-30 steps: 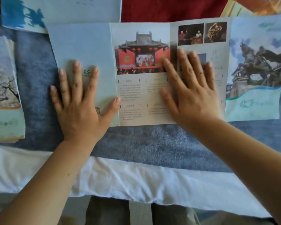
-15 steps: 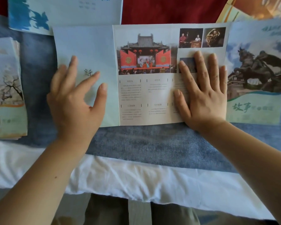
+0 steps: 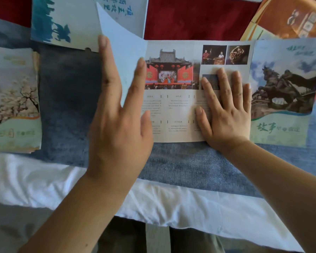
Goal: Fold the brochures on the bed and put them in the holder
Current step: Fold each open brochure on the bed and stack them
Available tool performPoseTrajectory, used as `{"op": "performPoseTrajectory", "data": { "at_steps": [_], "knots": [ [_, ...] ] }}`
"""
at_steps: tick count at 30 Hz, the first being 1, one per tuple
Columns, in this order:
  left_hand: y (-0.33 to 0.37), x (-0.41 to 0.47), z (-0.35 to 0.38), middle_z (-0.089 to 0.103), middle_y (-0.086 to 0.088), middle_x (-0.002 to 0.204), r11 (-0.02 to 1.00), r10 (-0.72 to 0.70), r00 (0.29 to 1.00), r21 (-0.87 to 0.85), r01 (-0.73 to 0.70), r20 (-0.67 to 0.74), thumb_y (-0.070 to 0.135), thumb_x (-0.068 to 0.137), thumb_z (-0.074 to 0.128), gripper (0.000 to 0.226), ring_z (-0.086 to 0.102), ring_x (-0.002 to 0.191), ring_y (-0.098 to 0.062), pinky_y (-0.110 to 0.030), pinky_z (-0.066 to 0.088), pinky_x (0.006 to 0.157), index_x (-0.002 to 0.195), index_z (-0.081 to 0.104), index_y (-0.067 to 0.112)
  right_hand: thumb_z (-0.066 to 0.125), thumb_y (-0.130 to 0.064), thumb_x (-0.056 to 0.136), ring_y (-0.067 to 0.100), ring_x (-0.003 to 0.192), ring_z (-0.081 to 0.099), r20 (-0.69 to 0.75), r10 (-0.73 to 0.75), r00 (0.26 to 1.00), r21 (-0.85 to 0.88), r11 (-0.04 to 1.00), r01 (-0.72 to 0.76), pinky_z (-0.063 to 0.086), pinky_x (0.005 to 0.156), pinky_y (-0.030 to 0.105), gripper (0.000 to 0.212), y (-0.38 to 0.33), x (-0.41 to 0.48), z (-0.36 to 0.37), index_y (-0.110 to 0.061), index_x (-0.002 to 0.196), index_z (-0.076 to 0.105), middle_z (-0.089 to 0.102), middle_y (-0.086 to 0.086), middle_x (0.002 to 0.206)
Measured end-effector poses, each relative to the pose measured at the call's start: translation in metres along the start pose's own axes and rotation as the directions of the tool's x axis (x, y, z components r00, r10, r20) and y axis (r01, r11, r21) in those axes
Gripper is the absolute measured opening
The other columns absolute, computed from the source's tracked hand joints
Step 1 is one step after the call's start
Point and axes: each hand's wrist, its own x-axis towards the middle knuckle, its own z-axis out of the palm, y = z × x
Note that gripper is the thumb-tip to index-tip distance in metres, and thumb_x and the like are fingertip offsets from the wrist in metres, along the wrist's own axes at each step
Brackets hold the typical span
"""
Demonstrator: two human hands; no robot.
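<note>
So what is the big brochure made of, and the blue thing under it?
The brochure looks like thin printed paper, matte or faintly satin: its left panel curls where the left hand props it up, and creases run between panels. The blue blanket looks like soft fuzzy fabric, perhaps chenille or fleece: its nap shows lighter and darker patches.

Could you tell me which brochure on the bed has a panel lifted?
The middle brochure with the red stage photo: the left hand props up its left panel, the right hand presses it down. The rest lie flat.
</note>
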Motion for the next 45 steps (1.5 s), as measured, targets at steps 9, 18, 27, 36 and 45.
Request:
{"op": "performPoseTrajectory", "data": {
  "at_steps": [9,18,27,36,45],
  "knots": [
    [0.028,0.007,0.010,0.019,-0.012,0.171,0.992,-0.026,0.995,0.129,0.014,0.093,-0.007,0.092,0.045,0.076,0.061,0.128,-0.028,-0.021,0.042,0.068,0.163,0.023,0.009,0.026,-0.059,0.105,0.035,0.160,0.002,-0.018,0.000,1.000,-0.015,1.000,0.000,0.001,0.128,0.055,0.067,0.001,0.000,0.002,-0.032,0.165,0.016,0.008,0.006,0.174],
    [0.049,0.015,0.041,0.016,0.001,0.172,0.979,0.024,0.983,0.195,-0.060,0.183,0.003,0.095,0.045,0.076,0.047,0.144,-0.019,-0.023,0.044,0.063,0.165,0.017,0.016,0.028,-0.059,0.105,0.036,0.160,0.004,-0.036,-0.009,0.999,-0.013,1.000,0.009,0.005,0.127,0.058,0.066,0.002,0.000,0.003,-0.032,0.165,0.018,0.010,0.006,0.174],
    [0.058,0.028,0.094,-0.003,0.005,0.174,0.936,-0.056,0.912,0.340,-0.094,0.407,0.007,0.101,0.047,0.084,0.010,0.158,-0.015,-0.040,0.056,0.087,0.165,-0.005,0.023,0.026,-0.041,0.108,0.028,0.161,0.001,0.067,0.039,0.997,0.082,0.996,-0.045,0.001,0.130,0.046,0.066,0.002,0.001,-0.016,-0.010,0.165,0.012,0.008,0.005,0.174],
    [0.074,0.030,0.106,-0.010,-0.004,0.173,0.917,-0.139,0.857,0.391,-0.077,0.496,0.015,0.101,0.050,0.086,0.006,0.159,-0.028,-0.049,0.055,0.093,0.163,-0.008,0.022,0.023,-0.061,0.107,0.036,0.160,-0.002,0.083,0.122,0.989,0.003,0.992,-0.123,-0.003,0.128,0.054,0.070,0.033,-0.011,-0.026,-0.027,0.166,0.010,0.002,0.008,0.174],
    [0.074,0.040,0.094,-0.008,-0.013,0.172,0.900,-0.145,0.856,0.426,-0.094,0.496,0.044,0.100,0.041,0.081,-0.005,0.158,-0.040,-0.061,0.016,0.125,0.165,0.002,0.017,0.027,-0.058,0.106,0.036,0.159,0.007,-0.045,0.119,0.992,0.013,0.993,-0.119,0.003,0.129,0.054,0.069,0.039,-0.016,-0.006,-0.026,0.166,0.017,0.013,0.010,0.173]
  ]
}}
